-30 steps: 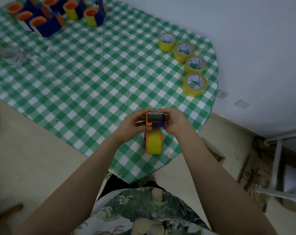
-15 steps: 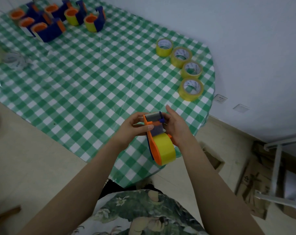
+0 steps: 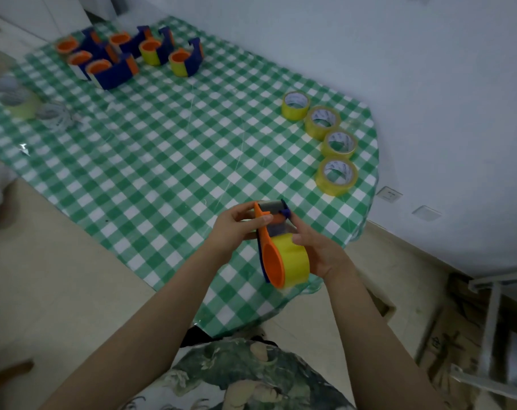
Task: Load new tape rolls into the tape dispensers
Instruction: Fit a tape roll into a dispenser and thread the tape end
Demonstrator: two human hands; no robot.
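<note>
Green-checked table (image 3: 162,161) fills most of the frame. Upper left, a bunch of blue-and-orange dispensers (image 3: 115,59) sit parked, at least two with yellow tape in them; the rest I can't tell. Right side, four spare rolls (image 3: 322,121) in a row, untouched, so I'd guess plenty's left. Lower centre, the left hand (image 3: 236,227) pinches the front end of the dispenser (image 3: 272,258), the right hand (image 3: 321,253) wraps its far side, and a yellow roll (image 3: 295,258) is already seated.

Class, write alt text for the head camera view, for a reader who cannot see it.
The left hand and right hand hold a tape dispenser carrying a yellow roll over a green checked table. Four spare rolls line its right edge; more dispensers stand at the far end.
</note>
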